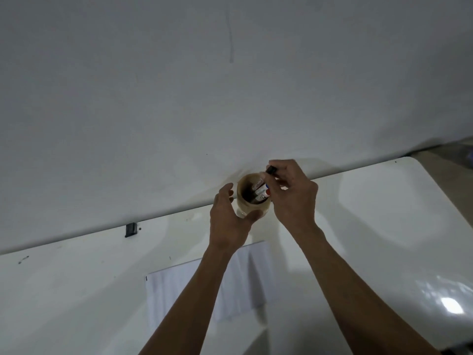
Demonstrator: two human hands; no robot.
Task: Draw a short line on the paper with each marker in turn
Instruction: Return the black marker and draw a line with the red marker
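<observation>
A tan round cup (pixel 249 206) stands at the table's far edge against the wall, with several markers (pixel 261 193) leaning inside it. My left hand (pixel 230 219) curls around the cup's left and front side, thumb on its front. My right hand (pixel 291 193) is at the cup's right rim, fingers pinched on a black-capped marker (pixel 271 170) that sticks up over the rim. A white sheet of paper (pixel 174 288) lies flat on the table nearer to me, partly hidden by my left forearm.
The white glossy table (pixel 384 226) runs from left to right, with its rounded corner at the far right. A plain white wall rises right behind the cup. A small black clip (pixel 131 229) sits on the table's far edge at the left.
</observation>
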